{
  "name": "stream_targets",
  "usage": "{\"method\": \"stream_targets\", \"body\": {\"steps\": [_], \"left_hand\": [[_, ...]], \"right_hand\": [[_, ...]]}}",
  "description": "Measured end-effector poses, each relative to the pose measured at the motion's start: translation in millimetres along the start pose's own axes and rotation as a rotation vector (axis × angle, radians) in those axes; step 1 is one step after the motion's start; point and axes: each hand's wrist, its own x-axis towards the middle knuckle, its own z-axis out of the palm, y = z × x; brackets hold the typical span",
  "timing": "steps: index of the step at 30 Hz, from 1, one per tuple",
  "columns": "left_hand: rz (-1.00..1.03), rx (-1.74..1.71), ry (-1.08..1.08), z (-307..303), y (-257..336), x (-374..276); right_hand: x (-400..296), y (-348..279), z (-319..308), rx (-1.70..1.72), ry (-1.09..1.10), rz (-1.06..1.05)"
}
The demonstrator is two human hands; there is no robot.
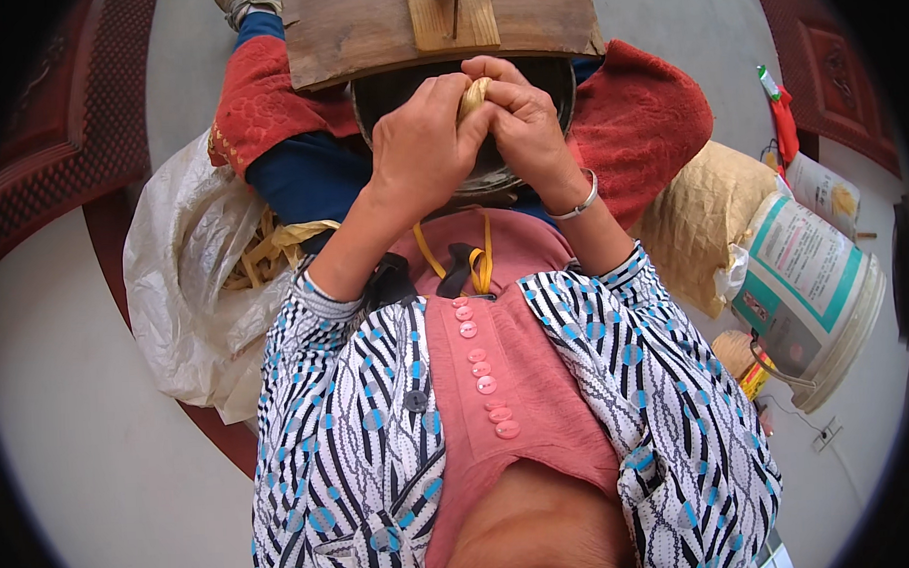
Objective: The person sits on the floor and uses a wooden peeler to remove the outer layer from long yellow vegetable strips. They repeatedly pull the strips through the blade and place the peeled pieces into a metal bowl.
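Between my two hands is a small twisted bundle of pale yellow fibre (475, 97), perhaps straw or husk. My left hand (425, 138) grips it from the left, thumb pressed along its lower part. From the other side my right hand (525, 115) pinches it with thumb and fingers; a silver bangle (580, 197) circles that wrist. Both hands are above a dark round tub (488, 179) between my legs. Just beyond them, a wooden board (348, 40) lies across the tub's far side, with a lighter wood block (456, 21) and a thin metal rod on it.
A white plastic sack (177, 286) at the left holds pale yellow strips (262, 253). Red cloths (637, 127) cover my knees. On the right are a tan sack (711, 200), a tipped white-and-green plastic bucket (807, 272) bearing writing, and a roll of twine (735, 351).
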Motion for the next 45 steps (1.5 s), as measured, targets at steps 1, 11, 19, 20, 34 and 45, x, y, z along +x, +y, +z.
{"method": "stream_targets", "body": {"steps": [1,11,19,20,34,45], "left_hand": [[-0.059,0.057,-0.016,2.0,0.0,3.8],[-0.518,-1.058,-0.278,-14.5,-9.3,-17.5],[0.153,0.162,-0.016,-29.2,-10.2,-12.2],[0.156,0.170,-0.056,-29.9,-6.6,-8.3],[-0.172,-0.610,-0.414,-48.0,-44.9,59.3],[-0.176,-0.340,-0.114,3.6,-93.4,91.0]], "right_hand": [[2.6,-7.9,-0.9,-0.133,0.018,-0.104],[23.3,-19.6,-21.5,0.437,0.163,-0.034],[34.9,-52.1,-46.5,-0.159,-0.090,-0.055],[35.8,-56.5,-47.1,-0.323,-0.208,-0.098],[62.4,-64.0,-63.1,-0.313,-0.377,0.056],[85.7,3.3,-51.8,-0.461,-0.005,-0.078]]}}
